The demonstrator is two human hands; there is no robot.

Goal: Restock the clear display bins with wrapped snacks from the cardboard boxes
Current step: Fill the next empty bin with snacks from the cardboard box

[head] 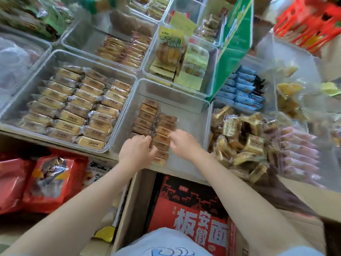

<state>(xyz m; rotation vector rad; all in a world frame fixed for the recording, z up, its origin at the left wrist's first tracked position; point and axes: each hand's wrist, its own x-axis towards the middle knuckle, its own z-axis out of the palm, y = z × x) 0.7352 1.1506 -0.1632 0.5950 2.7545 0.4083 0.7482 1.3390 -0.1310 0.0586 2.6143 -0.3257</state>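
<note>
both hands, left hand (137, 149) and right hand (181, 140), curl round small brown wrapped snack cakes (160, 143) in the half-filled clear plastic display bin (186, 124), seemingly squaring the row (the open cardboard box (129, 204) waits below).

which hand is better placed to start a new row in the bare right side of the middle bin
Right, probably. The right hand sits on the right-hand row of brown wrapped snacks, next to the bare floor of the middle bin. The left hand is on the left row and would have to cross over.
</note>
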